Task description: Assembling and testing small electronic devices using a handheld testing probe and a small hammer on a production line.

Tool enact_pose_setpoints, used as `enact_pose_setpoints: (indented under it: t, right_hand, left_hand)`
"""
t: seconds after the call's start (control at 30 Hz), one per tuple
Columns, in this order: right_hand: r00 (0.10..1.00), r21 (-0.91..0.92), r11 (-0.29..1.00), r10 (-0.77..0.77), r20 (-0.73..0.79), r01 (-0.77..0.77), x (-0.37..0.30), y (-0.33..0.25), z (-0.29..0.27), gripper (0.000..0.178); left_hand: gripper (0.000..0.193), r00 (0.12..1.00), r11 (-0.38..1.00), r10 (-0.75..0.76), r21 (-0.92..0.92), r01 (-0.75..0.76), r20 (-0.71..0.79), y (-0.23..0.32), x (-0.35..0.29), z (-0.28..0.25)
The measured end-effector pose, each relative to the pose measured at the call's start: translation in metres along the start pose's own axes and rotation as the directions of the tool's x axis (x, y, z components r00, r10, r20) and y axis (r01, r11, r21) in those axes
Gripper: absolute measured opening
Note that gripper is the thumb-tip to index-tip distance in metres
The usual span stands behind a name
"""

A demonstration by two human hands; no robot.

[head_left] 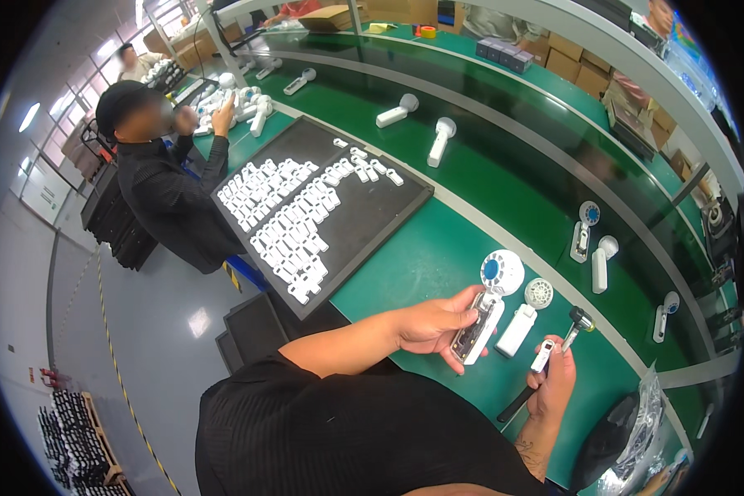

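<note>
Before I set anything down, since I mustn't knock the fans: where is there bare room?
Bare: the green tabletop between the black tray and the left hand, and a stretch inside the tray's right edge. Crowded: the tray's left side, under white parts, and between left and right hand, where a white handheld fan lies.

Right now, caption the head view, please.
Left hand holds an opened white fan; right hand, a white piece and hammer-like tool.

Clockwise around the view
Tape roll (427, 32) just past twelve o'clock; cardboard boxes (564, 55) between one and two; clear plastic (650, 442) at four; wooden pallet (102, 436) at eight; co-worker (169, 190) in a black cap (131, 103) at ten.
</note>
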State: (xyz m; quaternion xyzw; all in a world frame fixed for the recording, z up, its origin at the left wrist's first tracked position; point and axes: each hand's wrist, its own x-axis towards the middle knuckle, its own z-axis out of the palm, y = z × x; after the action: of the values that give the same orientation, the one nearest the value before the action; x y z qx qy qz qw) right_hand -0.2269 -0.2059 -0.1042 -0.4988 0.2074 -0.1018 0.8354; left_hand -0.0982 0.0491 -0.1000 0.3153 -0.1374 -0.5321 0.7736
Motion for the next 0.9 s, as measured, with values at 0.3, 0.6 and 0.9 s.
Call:
enact_pose_setpoints:
  t: [0.3, 0.6, 0.9]
  right_hand:
    - [0.996, 0.057, 0.998, -0.002, 0.087, -0.003, -0.015, -0.007, -0.009, 0.028]
    - [0.981, 0.035, 0.999, 0.032, 0.193, -0.040, -0.013, -0.009, 0.007, 0.034]
    - [0.986, 0.011, 1.000, 0.023, 0.168, -0.026, -0.018, -0.005, 0.018, 0.033]
  left_hand:
    - [0.039, 0.997, 0.997, -0.066, -0.039, 0.064, -0.037, -0.015, 0.009, -0.012]
    - [0.042, 0.995, 0.968, -0.081, -0.242, 0.063, -0.064, -0.018, 0.014, -0.045]
    - [0.057, 0.980, 0.983, 0.058, 0.184, -0.023, -0.192, -0.006, 0.017, -0.002]
